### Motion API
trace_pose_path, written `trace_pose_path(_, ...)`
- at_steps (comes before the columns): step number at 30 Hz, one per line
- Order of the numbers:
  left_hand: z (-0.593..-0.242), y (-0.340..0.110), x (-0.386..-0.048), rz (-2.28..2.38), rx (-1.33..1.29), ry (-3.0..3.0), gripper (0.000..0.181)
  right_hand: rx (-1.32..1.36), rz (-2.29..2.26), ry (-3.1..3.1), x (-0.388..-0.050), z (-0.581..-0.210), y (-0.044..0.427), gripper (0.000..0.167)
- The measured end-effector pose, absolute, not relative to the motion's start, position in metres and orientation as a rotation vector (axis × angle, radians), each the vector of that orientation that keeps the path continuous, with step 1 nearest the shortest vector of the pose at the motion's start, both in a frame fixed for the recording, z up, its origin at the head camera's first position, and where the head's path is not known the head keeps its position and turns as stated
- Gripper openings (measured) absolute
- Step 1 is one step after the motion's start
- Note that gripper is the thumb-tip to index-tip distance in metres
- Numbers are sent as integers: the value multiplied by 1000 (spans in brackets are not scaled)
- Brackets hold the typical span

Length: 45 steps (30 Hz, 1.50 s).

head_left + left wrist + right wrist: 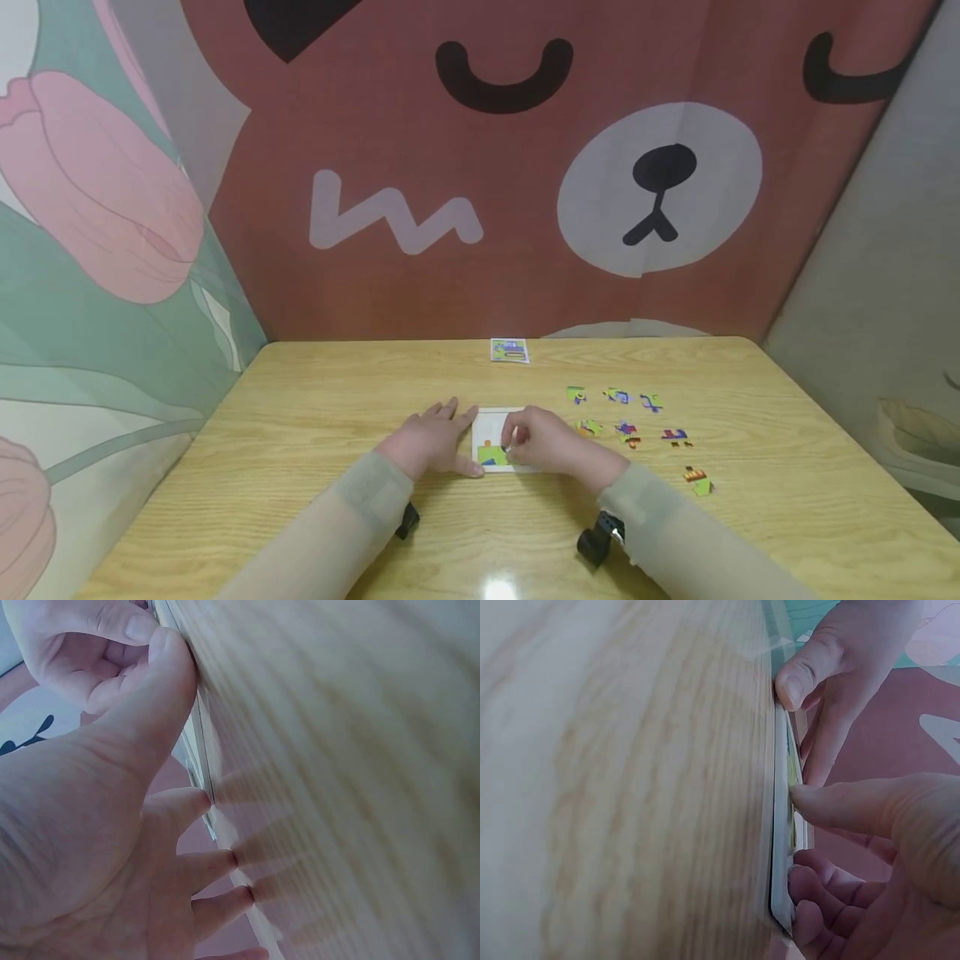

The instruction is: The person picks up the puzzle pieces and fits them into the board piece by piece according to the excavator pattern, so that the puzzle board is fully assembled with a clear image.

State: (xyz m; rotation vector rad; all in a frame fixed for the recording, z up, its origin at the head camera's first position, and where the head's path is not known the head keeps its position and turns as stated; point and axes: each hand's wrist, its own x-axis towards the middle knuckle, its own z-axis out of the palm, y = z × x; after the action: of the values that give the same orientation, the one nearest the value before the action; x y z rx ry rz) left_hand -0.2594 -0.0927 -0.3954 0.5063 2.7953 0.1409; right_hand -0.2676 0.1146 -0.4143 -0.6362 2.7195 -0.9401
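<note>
A small white puzzle tray [493, 424] lies flat on the table with green jigsaw pieces [489, 455] along its lower part. My left hand [433, 442] rests at the tray's left side, fingers spread, its thumb [174, 664] at the near left corner. Over the tray's right half, my right hand [551, 442] has its fingers curled and pinches a puzzle piece low in the tray, mostly hidden by the fingertips. In the right wrist view, the right thumb [840, 806] presses at the green piece edge just inside the tray's rim [781, 832].
Several loose puzzle pieces [675, 437] lie spread on the table [337, 375] right of the tray. A printed picture card [510, 350] sits at the table's far edge. Behind stands a curtain [390, 292] with a bear's face.
</note>
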Motion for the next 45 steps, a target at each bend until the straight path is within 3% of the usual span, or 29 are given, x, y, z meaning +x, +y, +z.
trace_pose_path(11,-397,-91,-260,148,490,2786,98,-697,-1073,2697,-266,-401,144,6)
trace_pose_path(19,-399,-88,-262,139,510,2792,99,-686,-1061,2764,-258,-376,224,9)
trace_pose_path(25,-401,-89,-264,145,491,2779,99,-616,-999,2765,-248,-381,289,9)
trace_pose_path(34,-401,-89,-264,139,488,2783,99,-596,-1030,2568,-233,-394,356,23)
trace_pose_path(41,-398,-88,-262,139,475,2776,99,-629,-1042,2537,-228,-406,370,42)
trace_pose_path(45,-398,-87,-262,140,472,2778,98,-673,-1095,2507,-228,-411,372,43)
